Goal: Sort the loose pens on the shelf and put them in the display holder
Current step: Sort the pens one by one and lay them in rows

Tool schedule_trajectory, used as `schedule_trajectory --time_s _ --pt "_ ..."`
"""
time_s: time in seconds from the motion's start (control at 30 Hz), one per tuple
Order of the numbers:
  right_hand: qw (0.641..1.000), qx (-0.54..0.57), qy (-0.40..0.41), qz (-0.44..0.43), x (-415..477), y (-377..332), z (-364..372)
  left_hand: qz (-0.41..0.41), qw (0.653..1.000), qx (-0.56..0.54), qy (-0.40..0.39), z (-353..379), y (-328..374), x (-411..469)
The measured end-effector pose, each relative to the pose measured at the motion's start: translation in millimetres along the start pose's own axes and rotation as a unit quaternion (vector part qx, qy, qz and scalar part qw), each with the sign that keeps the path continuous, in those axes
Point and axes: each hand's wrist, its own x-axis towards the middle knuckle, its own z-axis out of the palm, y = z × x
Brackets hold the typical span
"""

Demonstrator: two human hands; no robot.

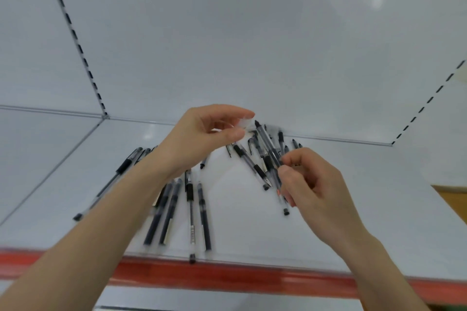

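Several black-ink pens with clear barrels lie loose on the white shelf (240, 212). One group (174, 209) lies under my left forearm, pointing toward the front edge. Another pile (252, 161) sits further back between my hands. My right hand (313, 184) grips a small bunch of pens (269, 151), tips pointing up and to the back. My left hand (204, 134) hovers above the shelf and pinches a small clear piece (244, 124), perhaps a pen cap, between thumb and forefinger, just left of the bunch's top. No display holder is in view.
The shelf has a red front strip (227, 278) and a white back panel (227, 45) with slotted uprights (75, 40). One pen (192, 242) reaches the shelf's front edge. A brown surface (454, 199) shows at the right.
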Motion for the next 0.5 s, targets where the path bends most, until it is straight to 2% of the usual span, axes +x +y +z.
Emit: schedule_trajectory --time_s 0.2,0.33,0.5 --pt "0.999 0.005 -0.037 0.013 -1.5 -3.3 0.8 -0.021 1.0 0.001 -0.001 -2.7 2.3 -7.3" --pt "0.998 -0.001 -0.068 0.016 -4.0 -3.4 -0.6 -0.028 0.998 -0.054 0.006 -6.1 3.6 -8.6" --pt "0.995 0.047 -0.069 0.045 -7.6 -5.2 -1.6 -0.046 0.993 -0.106 0.023 -5.5 -2.1 -8.8"
